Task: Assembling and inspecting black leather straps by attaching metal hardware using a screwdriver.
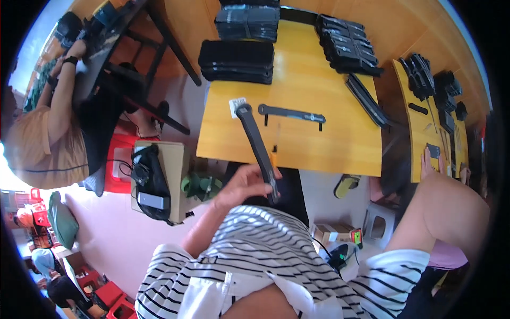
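My left hand (245, 186) is closed around the lower end of a long, slim black bar (256, 141) with rounded ends. The bar slants up over the table's near edge, its far end overlapping a white printed label (234, 108). An orange-handled screwdriver (274, 158) shows just right of the bar, partly hidden. Farther in lies a similar black bar (292, 114) with two short dark pegs sticking out. My right arm stretches far right to the side table, where my right hand (429, 164) has its fingers extended beside a small dark ribbed piece (433, 151), apparently touching it.
Stacks of black bars (236, 61) stand on the yellow table (234, 138), with bundled bars (348, 45) at back right. More dark parts (417, 74) lie on the side table (418, 138). A person (58, 127) sits left, near a cardboard box (178, 159) holding a black bag.
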{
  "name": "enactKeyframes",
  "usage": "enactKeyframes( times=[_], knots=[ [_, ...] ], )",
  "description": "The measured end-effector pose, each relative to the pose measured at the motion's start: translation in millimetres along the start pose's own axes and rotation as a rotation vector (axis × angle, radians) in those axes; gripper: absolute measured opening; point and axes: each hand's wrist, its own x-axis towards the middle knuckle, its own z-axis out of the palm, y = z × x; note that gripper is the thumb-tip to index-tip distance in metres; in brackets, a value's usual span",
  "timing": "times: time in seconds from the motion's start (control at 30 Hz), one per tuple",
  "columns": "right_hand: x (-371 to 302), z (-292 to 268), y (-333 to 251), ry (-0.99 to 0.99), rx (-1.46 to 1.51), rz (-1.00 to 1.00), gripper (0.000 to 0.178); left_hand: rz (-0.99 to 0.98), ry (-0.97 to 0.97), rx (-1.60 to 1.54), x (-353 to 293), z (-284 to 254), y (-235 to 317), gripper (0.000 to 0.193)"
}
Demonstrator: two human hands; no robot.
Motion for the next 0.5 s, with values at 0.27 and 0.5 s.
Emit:
enactKeyframes(
  times=[0.27,0.5],
  knots=[
    [-32.9,8.0,14.6,-0.029,-0.061,0.114,0.038,0.187,0.080,0.047,8.8,-3.7,32.3,0.029],
    [-179.4,125.6,68.6,-0.219,0.317,1.137,0.042,0.167,0.027,0.080,8.2,5.0,28.7,0.031]
  ],
)
